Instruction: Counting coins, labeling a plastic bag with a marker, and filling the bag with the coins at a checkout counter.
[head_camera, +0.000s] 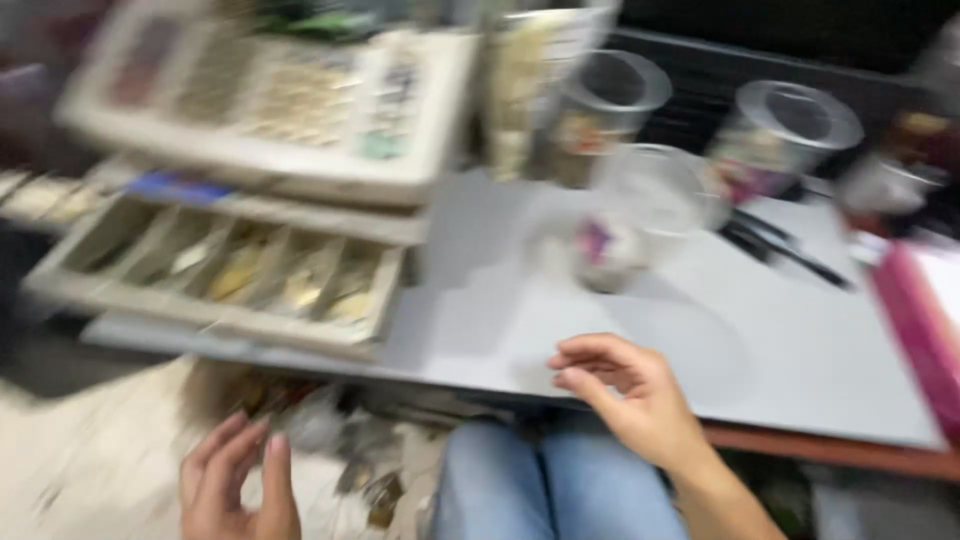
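Both hands are empty, fingers loosely curled. Right hand (625, 395) hovers at the grey counter (780, 350) edge; left hand (235, 485) hangs below the open coin drawer (225, 270). Blur hides detail.

Your left hand (235, 490) hangs low, fingers loosely spread; your right hand (630, 400) hovers, fingers curled, empty.

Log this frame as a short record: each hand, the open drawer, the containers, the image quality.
left hand: bare left hand, low, fingers up, holding nothing visible
right hand: bare right hand, loosely curled over the edge of the grey desk top, empty
drawer: beige cash register with its open coin drawer, compartments holding coins
containers: clear plastic cup lying tilted; two clear jars behind
legs: blue jeans
quality: heavy motion blur
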